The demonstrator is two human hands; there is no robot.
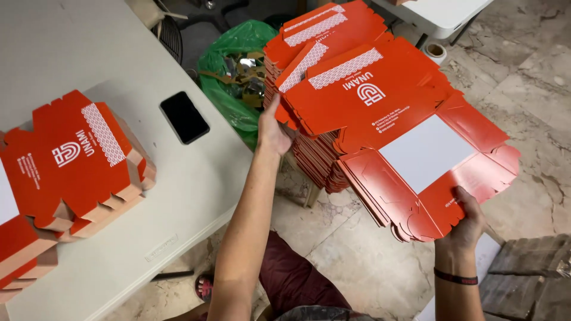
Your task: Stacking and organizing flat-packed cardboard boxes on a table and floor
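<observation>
A tall stack of flat, unfolded red cardboard box blanks (357,101) with white patterned strips stands on the floor ahead of me. My left hand (272,128) grips the left edge of the top blanks, thumb up along the edge. My right hand (466,223) holds the near right corner of the top blank, which has a white rectangular panel (425,151). The top blank lies slightly skewed over the pile. A dark band circles my right wrist.
A white table (178,196) at left carries a pile of folded red boxes (71,166) and a black phone (184,117). A green bag of scraps (238,65) sits behind the stack. A tape roll (436,52) lies on the stone floor, and bricks (529,276) sit at lower right.
</observation>
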